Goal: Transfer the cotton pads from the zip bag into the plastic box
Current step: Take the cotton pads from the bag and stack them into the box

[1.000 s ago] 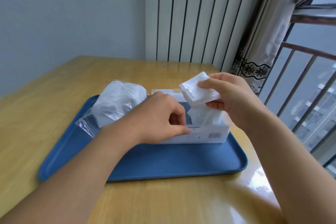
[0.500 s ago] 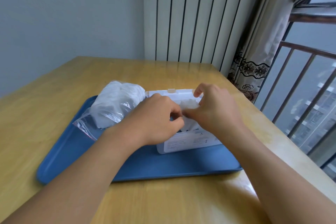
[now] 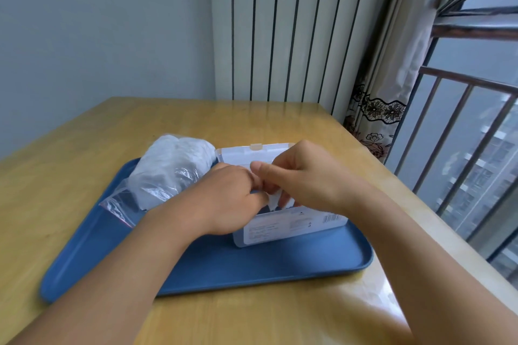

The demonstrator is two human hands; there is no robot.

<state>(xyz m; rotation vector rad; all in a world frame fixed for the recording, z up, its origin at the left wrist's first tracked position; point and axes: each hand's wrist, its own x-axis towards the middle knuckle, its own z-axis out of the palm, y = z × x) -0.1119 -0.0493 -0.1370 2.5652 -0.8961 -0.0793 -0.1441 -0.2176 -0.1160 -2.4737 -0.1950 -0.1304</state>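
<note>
The head view looks down on a blue plastic tray (image 3: 252,269) lying on a yellow wooden table (image 3: 84,148), with both bare forearms reaching in from the near edge. On the left of the tray lies a clear zip bag (image 3: 168,176) bulging with white cotton pads (image 3: 185,154); its mouth end points toward the near left. Just to its right, touching or nearly so, stands a translucent white plastic box (image 3: 291,227) with a printed label on its near wall and its hinged lid (image 3: 252,152) tipped up at the far side. The left hand (image 3: 227,199) and the right hand (image 3: 302,176) meet over the box opening, fingers curled down into it; a small white edge of cotton pad (image 3: 276,199) shows between them, and both hands seem to be pinching or pressing it, though the fingertips are hidden inside the box and the exact grip cannot be told. This looks like the step of seating a batch of pads in the box. Much of the bag's load looks untransferred. The next move, as I judge it, calls for letting go of the seated pads without dragging them back out, then reaching left to the bag's mouth for another stack while keeping the light box from tipping.
</note>
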